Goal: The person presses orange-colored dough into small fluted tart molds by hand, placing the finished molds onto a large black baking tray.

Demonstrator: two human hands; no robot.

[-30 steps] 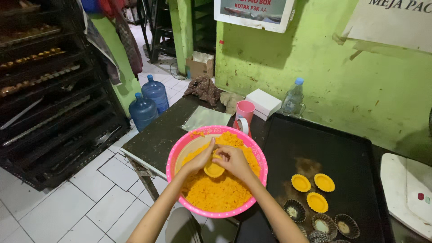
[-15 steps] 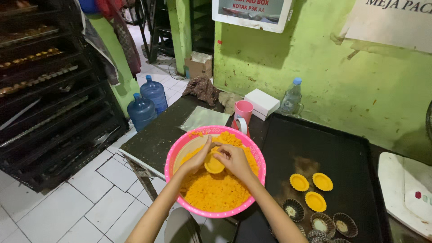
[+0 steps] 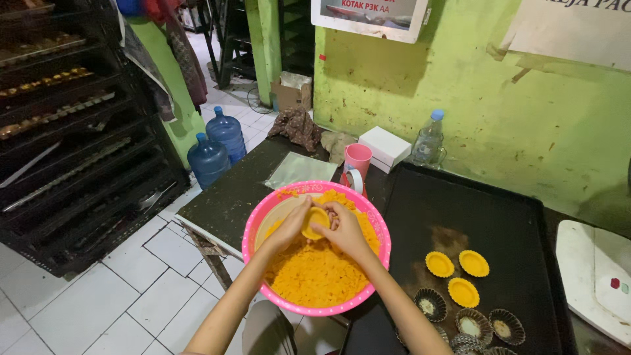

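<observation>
A pink plastic bowl point(image 3: 253, 227) full of yellow dough pieces point(image 3: 315, 276) sits on the dark table. Over it, my left hand point(image 3: 289, 227) and my right hand point(image 3: 345, 230) together hold one small round cup of yellow dough point(image 3: 315, 222), thumbs pressing at its rim. To the right, on a black baking tray point(image 3: 473, 204), lie three dough-lined yellow cups point(image 3: 458, 271). Below these stand several dark fluted metal moulds point(image 3: 468, 322).
A pink cup point(image 3: 358, 159), a white box point(image 3: 386, 146) and a clear water bottle point(image 3: 428, 141) stand behind the bowl by the green wall. A tall black rack point(image 3: 66, 131) of trays fills the left. Two blue water jugs point(image 3: 217, 148) are on the tiled floor. A white scale point(image 3: 595, 279) sits far right.
Both hands stay over the bowl working the same dough cup, turning it slightly. Nothing else has moved.
</observation>
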